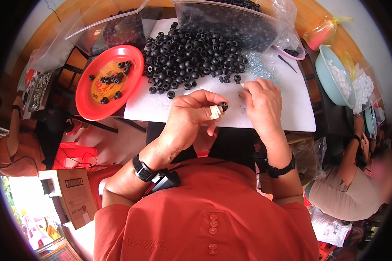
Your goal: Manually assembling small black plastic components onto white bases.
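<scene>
My left hand [189, 114], its thumb wrapped in pale tape, pinches a small black hollow ball [223, 105] above the near edge of the white board [287, 114]. My right hand [265, 102] is a short way to the right, fingers bent inward; anything between its fingertips is too small to make out. Beyond both hands lies a large heap of black hollow balls [191, 56]. A few small joined black pieces [225, 79] sit by the heap's near right edge. Past my right fingertips spreads a pile of tiny clear bluish pieces [261, 66].
A red plate [86, 98] with several black assembled pieces stands left. Clear plastic bins [231, 26] stand behind the heap. A thin black tool [287, 63] lies right of the clear pieces. Farther right, a light blue basin [324, 65] holds white pieces; other people sit on both sides.
</scene>
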### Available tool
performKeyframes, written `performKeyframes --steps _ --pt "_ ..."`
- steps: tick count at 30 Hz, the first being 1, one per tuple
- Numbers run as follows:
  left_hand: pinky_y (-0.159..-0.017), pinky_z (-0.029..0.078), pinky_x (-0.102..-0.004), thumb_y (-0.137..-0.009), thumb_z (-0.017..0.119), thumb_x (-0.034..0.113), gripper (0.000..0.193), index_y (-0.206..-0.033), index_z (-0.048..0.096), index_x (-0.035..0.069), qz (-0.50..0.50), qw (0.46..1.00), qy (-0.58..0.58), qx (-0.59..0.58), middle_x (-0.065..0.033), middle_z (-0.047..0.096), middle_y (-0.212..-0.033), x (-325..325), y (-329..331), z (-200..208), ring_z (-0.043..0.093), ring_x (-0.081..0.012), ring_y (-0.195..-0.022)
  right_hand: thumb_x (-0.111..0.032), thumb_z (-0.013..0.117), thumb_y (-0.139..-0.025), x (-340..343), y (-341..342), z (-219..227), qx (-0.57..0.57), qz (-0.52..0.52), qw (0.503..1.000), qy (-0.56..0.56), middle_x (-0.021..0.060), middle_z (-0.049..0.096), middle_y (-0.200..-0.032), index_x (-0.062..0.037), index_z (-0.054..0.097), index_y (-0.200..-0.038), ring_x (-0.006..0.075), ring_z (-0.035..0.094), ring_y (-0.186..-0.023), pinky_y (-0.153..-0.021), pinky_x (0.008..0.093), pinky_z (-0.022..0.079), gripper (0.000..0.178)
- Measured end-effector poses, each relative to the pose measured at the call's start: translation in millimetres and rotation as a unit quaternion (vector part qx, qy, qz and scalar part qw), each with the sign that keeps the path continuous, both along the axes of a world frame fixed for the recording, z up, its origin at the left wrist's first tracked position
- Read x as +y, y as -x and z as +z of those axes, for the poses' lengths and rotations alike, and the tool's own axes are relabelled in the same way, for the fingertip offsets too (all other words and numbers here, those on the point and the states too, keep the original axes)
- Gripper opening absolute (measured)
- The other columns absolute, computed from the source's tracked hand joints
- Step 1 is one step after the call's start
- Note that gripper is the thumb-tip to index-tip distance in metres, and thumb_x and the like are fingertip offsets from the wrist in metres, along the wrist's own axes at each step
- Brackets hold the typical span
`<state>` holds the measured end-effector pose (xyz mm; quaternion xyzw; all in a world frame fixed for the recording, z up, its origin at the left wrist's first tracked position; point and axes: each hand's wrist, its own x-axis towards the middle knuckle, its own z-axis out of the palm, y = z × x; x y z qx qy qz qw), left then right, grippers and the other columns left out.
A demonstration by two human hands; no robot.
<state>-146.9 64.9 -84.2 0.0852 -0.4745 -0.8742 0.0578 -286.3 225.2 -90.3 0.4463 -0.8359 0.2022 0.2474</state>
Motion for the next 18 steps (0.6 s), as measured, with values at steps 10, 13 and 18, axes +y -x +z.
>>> performKeyframes --steps 10,13,18 --pt "-0.055 0.049 -0.0267 -0.092 0.066 0.005 0.021 -0.110 0.064 -0.006 0.005 1.000 0.013 0.000 -0.0126 0.066 -0.095 0.7 -1.1 -0.8 0.061 -0.0160 -0.075 -0.006 0.074 -0.075 2.5 -6.6 -2.1 -0.014 0.035 0.999 0.038 0.0049 0.058 -0.083 -0.0074 0.064 -0.085 0.0259 0.058 -0.088 -0.077 0.0401 0.039 0.015" --pt "-0.056 0.049 -0.0266 -0.093 0.064 0.006 0.022 -0.111 0.063 -0.006 0.009 1.000 -0.002 -0.004 -0.0128 0.066 -0.096 0.8 1.0 1.5 0.062 -0.0162 -0.076 -0.004 0.073 -0.077 3.4 -8.7 3.3 -0.092 0.100 0.984 0.113 0.0058 0.058 -0.082 -0.0064 0.062 -0.087 0.0255 0.057 -0.080 -0.074 0.0387 0.041 0.016" --pt "-0.053 0.049 -0.0240 -0.093 0.063 0.003 0.018 -0.109 0.062 -0.006 0.028 0.999 0.006 -0.018 -0.0118 0.066 -0.096 4.4 0.5 8.5 0.060 -0.0128 -0.071 -0.002 0.072 -0.082 1.7 -22.6 26.3 -0.250 0.175 0.927 0.217 0.0071 0.057 -0.080 -0.0051 0.058 -0.089 0.0257 0.055 -0.070 -0.068 0.0366 0.044 0.015"
